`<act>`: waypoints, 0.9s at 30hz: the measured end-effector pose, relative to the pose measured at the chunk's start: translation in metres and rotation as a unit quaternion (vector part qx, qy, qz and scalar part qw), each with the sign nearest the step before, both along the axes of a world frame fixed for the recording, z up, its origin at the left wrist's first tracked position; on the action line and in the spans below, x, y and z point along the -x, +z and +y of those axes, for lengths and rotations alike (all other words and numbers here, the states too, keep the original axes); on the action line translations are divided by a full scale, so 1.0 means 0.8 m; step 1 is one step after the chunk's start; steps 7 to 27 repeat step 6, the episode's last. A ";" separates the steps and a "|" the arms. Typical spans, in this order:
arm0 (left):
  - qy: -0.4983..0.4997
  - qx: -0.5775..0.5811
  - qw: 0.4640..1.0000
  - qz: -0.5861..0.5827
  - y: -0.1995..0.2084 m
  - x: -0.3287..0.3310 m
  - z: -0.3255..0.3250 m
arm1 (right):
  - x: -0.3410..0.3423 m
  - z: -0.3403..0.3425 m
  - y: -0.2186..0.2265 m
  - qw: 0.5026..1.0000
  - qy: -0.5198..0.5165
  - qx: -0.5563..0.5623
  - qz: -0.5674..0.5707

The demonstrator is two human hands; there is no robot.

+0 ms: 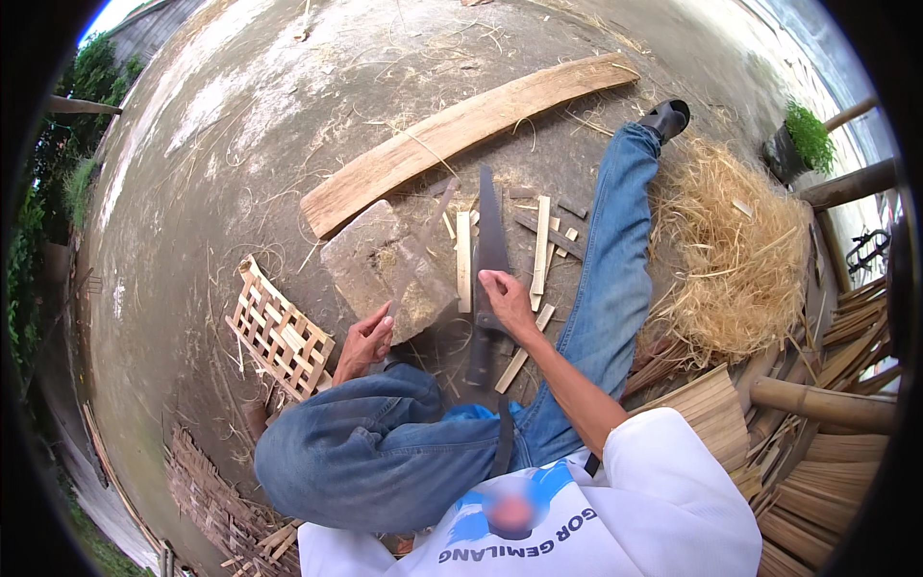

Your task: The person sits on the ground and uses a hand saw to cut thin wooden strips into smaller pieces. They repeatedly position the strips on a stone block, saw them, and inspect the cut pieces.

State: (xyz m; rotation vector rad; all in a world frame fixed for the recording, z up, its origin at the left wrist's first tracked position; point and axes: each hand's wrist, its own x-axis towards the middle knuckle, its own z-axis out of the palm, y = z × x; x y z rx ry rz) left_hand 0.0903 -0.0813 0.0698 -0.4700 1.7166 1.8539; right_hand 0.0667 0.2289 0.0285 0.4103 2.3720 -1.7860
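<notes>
Right hand (505, 300) grips machete (490, 252); left hand (365, 341) pinches thin strip (423, 240) over stone block (385, 274). Several split slats (540, 240) lie beyond (more left, likely).

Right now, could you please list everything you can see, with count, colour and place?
long plank: one, pale brown, ground ahead
stone block: one, grey, before left knee
big knife: one, dark blade, lying under right hand
thin stick: one, brown, across stone
split strips: several, pale, beside knife
woven lattice: one, tan, left
straw pile: one, yellow, right
bamboo poles: several, brown, right edge
left hand: grips stick
right hand: on knife
</notes>
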 end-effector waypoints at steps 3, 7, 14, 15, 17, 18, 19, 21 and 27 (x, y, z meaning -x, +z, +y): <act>-0.101 -0.049 0.991 -0.078 0.015 0.001 0.023 | -0.023 -0.069 0.008 0.962 0.080 0.238 -0.105; -0.171 -0.062 0.979 -0.096 0.023 -0.004 0.040 | -0.018 -0.091 -0.031 0.901 0.024 0.410 -0.139; -0.171 -0.062 0.979 -0.096 0.023 -0.004 0.040 | -0.018 -0.091 -0.031 0.901 0.024 0.410 -0.139; -0.171 -0.062 0.979 -0.096 0.023 -0.004 0.040 | -0.018 -0.091 -0.031 0.901 0.024 0.410 -0.139; -0.171 -0.062 0.979 -0.096 0.023 -0.004 0.040 | -0.018 -0.091 -0.031 0.901 0.024 0.410 -0.139; -0.171 -0.062 0.979 -0.096 0.023 -0.004 0.040 | -0.018 -0.091 -0.031 0.901 0.024 0.410 -0.139; -0.171 -0.062 0.979 -0.096 0.023 -0.004 0.040 | -0.018 -0.091 -0.031 0.901 0.024 0.410 -0.139; -0.171 -0.062 0.979 -0.096 0.023 -0.004 0.040 | -0.018 -0.091 -0.031 0.901 0.024 0.410 -0.139; -0.171 -0.062 0.979 -0.096 0.023 -0.004 0.040 | -0.018 -0.091 -0.031 0.901 0.024 0.410 -0.139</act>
